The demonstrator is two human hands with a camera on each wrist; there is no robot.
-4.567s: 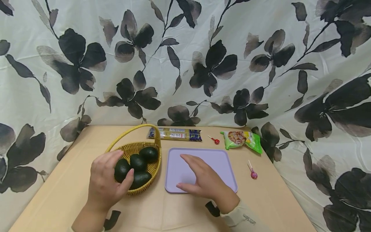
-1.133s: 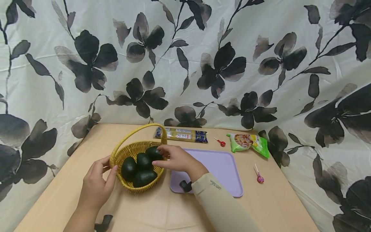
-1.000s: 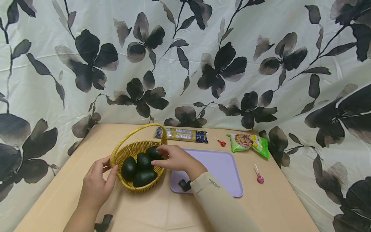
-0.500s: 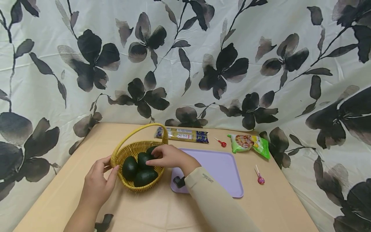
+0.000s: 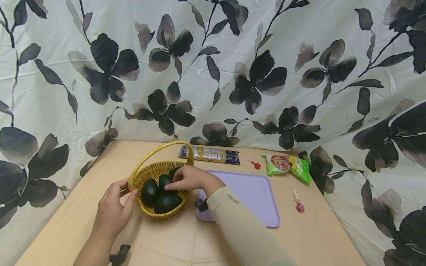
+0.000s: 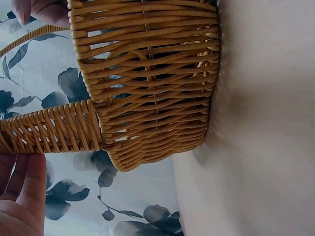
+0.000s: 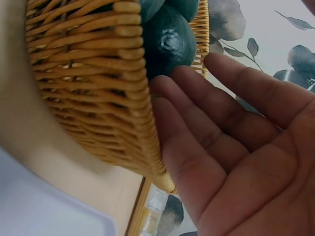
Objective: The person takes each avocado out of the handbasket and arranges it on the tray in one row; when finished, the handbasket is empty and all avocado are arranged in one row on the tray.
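Observation:
A yellow wicker basket (image 5: 154,216) with an arched handle stands at the left of the table and holds several dark green avocados (image 5: 149,193). My left hand (image 5: 114,207) holds the basket's left side at the foot of the handle, fingers on one side and thumb at the rim; the left wrist view shows the fingers (image 6: 29,182) right against the handle. My right hand (image 5: 194,179) reaches over the right rim, its fingers loosely bent and apart from the thumb. In the right wrist view the fingertips (image 7: 184,73) are right at an avocado (image 7: 170,42). The back avocado is partly hidden.
A lilac tray (image 5: 253,195) lies right of the basket, partly under my right forearm. Behind are a blue-and-gold packet (image 5: 213,155), a red lollipop (image 5: 256,165) and a green snack bag (image 5: 287,166). A pink lollipop (image 5: 300,207) lies at right. A floral cloth (image 5: 213,74) hangs behind.
Since the earliest frame, my left hand has moved onto the basket's side and my right hand from over the tray into the basket. Lately the right hand has slid slightly left over the avocados.

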